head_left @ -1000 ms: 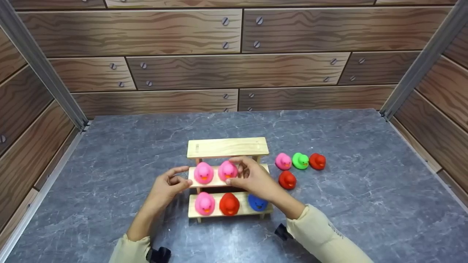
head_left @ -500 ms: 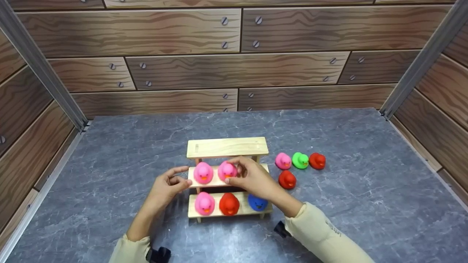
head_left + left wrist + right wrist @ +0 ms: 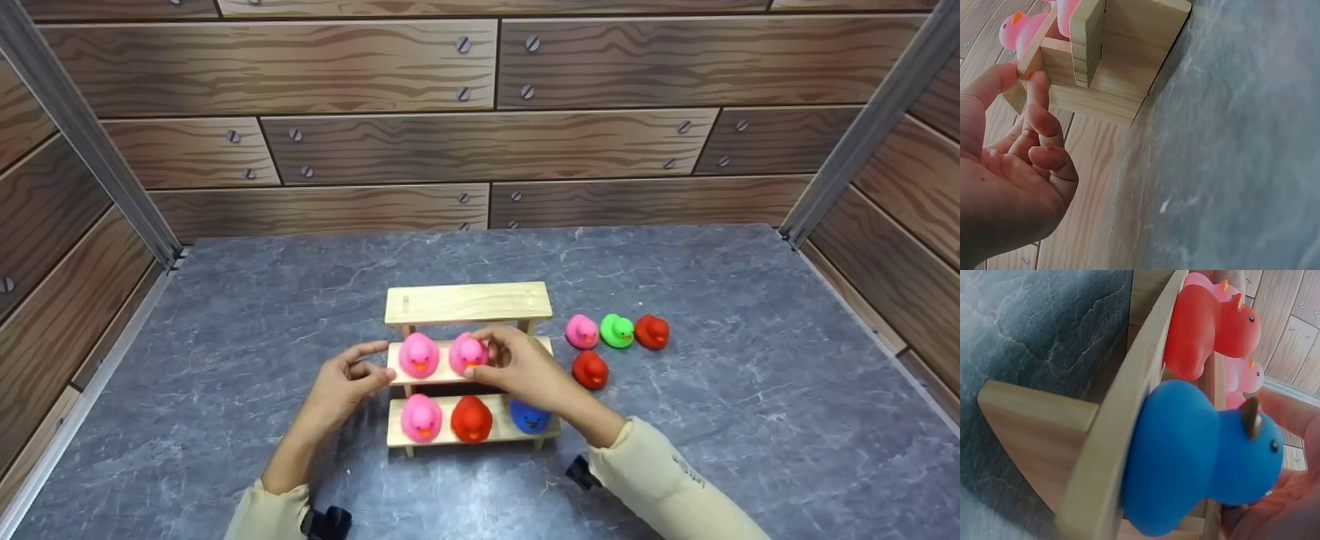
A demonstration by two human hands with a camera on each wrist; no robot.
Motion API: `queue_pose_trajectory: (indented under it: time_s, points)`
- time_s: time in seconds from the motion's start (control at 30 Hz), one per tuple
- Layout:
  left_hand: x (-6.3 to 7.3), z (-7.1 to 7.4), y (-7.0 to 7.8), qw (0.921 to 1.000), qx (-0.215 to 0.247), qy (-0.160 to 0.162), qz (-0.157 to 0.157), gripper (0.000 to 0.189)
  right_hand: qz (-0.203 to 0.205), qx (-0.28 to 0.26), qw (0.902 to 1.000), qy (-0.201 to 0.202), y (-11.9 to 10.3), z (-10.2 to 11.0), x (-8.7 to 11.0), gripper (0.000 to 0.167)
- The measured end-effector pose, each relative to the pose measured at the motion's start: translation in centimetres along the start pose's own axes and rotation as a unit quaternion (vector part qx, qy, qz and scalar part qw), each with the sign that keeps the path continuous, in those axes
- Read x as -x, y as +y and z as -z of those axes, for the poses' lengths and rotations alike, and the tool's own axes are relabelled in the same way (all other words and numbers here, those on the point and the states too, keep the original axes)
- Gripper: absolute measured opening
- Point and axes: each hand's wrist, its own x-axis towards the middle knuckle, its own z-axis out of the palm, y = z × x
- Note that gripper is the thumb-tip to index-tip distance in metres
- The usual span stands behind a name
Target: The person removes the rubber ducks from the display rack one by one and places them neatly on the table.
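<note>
A three-step wooden stand (image 3: 469, 303) rises in the middle of the table. My left hand (image 3: 337, 390) pinches the left end of its middle step between thumb and index finger, clearly seen in the left wrist view, the other fingers loosely curled. With thumb and fingers, my right hand (image 3: 529, 373) pinches a pink rubber duck (image 3: 465, 351) on that same step. Left of it sits another pink duck (image 3: 418, 355). The bottom step bears a pink duck (image 3: 421, 418), a red duck (image 3: 472, 420) and a blue duck (image 3: 529, 418), partly under my right wrist.
Right of the stand, on the grey marbled table (image 3: 720, 420), are a pink duck (image 3: 582, 331), a green duck (image 3: 616, 331) and two red ducks, one farther right (image 3: 652, 331) and one nearer (image 3: 590, 370). Wood-patterned walls (image 3: 480, 146) enclose the table's back and sides.
Both hands keep their holds, and the ducks stay in their places. Only a slight shift of the whole head view shows.
</note>
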Motion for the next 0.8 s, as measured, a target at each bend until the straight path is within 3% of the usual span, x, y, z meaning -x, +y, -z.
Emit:
queue_pose_trajectory:
  time_s: [0.8]
  points:
    - [0.0,0.0,0.1,1.0000,0.006,0.000,0.004,0.051,0.000,-0.032,0.9985,-0.044,0.4,2.1,1.5,0.040]
